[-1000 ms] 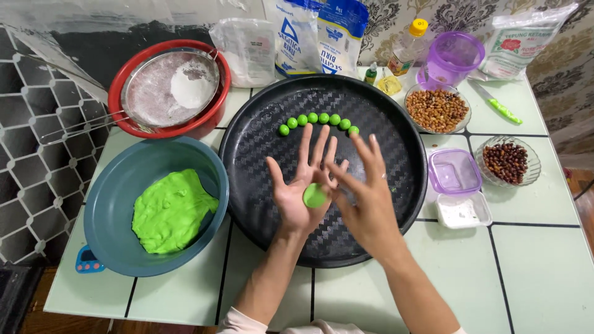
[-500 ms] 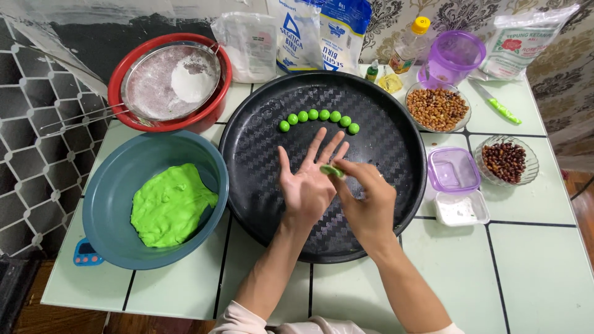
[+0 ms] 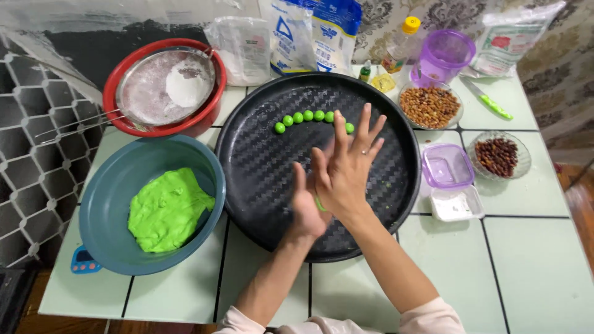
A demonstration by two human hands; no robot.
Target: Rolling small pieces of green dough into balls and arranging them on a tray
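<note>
Dough piece [image 3: 320, 204]: pressed between both palms, over the black tray's [image 3: 260, 179] centre.
Left hand [image 3: 307, 207]: flat, underneath.
Right hand [image 3: 348, 166]: fingers spread, on top.

Dough piece pressed between palms, frame centre.
A green dough piece [image 3: 320, 203] is sandwiched between left hand [image 3: 307, 207] and right hand [image 3: 348, 167] above the black tray [image 3: 260, 167].

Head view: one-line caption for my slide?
Both hands press a bit of green dough between palms over a black round tray.

Dough bowl [image 3: 111, 204] left of tray [image 3: 260, 179]; ball row [image 3: 309, 117] on tray; nut dishes [image 3: 430, 106] right.
</note>
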